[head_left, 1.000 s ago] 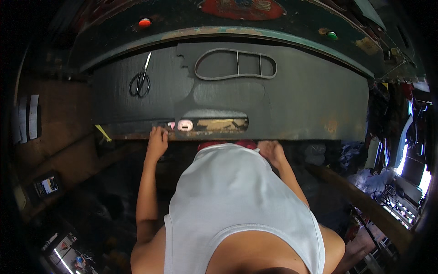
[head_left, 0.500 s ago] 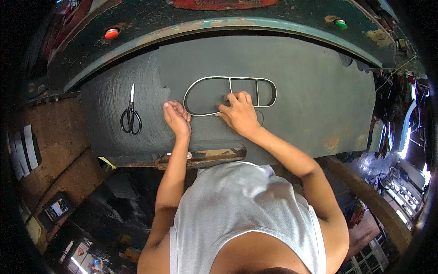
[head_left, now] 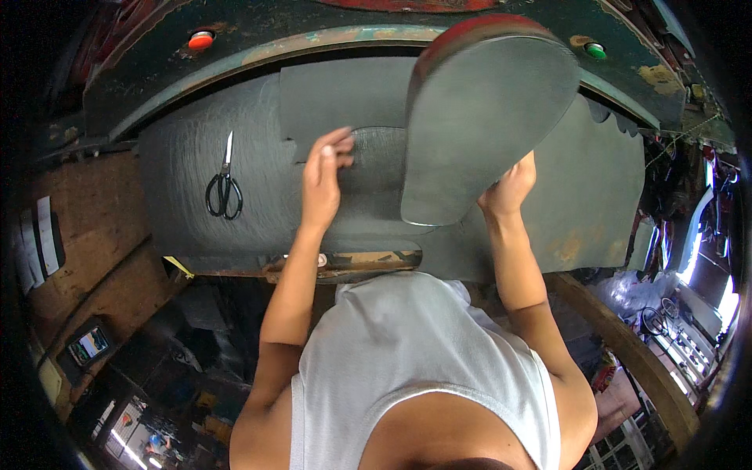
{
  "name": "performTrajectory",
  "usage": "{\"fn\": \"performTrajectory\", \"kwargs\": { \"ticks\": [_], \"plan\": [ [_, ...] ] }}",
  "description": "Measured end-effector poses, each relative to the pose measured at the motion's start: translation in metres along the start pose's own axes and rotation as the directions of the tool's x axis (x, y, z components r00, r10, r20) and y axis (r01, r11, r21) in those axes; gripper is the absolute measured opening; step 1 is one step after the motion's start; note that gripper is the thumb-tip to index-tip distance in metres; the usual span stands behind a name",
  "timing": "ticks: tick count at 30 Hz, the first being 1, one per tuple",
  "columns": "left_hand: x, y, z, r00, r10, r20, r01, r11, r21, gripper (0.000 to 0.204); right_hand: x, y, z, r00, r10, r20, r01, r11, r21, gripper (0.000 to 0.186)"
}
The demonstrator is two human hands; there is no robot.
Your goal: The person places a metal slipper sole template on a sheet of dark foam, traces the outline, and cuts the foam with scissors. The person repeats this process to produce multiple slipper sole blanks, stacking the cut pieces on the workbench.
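Note:
My right hand (head_left: 511, 184) holds up a sole-shaped cutting die (head_left: 415, 86), tilted, its fingers mostly hidden behind. A flat dark grey sole shape (head_left: 489, 117) fills its outline; a thin bright line edges it, and its far side is reddish. My left hand (head_left: 323, 176) is raised over the dark grey sheet (head_left: 345, 82), palm inward, holding nothing. Its slightly blurred fingers are parted. Beneath the die, a curved outline and a darker patch (head_left: 376, 160) show in the sheet. To the left lie scissors (head_left: 225, 188) with black handles, blades pointing away.
Along the far side runs a dark green machine body (head_left: 258, 31) with an orange-red button (head_left: 201, 39) and a green button (head_left: 596, 51). A wooden ledge (head_left: 368, 261) edges the front. At left stand a brown board (head_left: 102, 211) and a small screen device (head_left: 88, 345).
The die has come up off the sheet in my right hand and swung right, toward the camera. My left hand has moved slightly right and upward from beside it.

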State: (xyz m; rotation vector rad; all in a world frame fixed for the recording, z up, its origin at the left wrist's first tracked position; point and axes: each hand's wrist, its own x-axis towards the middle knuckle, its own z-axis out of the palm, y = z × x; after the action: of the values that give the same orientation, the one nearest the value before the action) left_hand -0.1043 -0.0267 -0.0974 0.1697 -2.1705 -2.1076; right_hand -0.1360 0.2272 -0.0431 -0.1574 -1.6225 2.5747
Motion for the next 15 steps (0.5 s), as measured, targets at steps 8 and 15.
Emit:
{"fn": "performTrajectory", "kwargs": {
  "ticks": [8, 15],
  "plan": [
    [0.038, 0.080, 0.004, 0.835, -0.114, 0.538, 0.238, 0.957, -0.165, 0.028, 0.036, 0.061, 0.026, 0.994, 0.038, -0.101, 0.012, 0.894, 0.449, 0.049],
    [0.082, 0.044, -0.016, 0.821, 0.344, 0.457, -0.568, 0.577, 0.587, 0.027, 0.081, 0.060, -0.073, 0.974, -0.166, -0.156, 0.059, 0.847, -0.529, 0.031]
  ]
}}
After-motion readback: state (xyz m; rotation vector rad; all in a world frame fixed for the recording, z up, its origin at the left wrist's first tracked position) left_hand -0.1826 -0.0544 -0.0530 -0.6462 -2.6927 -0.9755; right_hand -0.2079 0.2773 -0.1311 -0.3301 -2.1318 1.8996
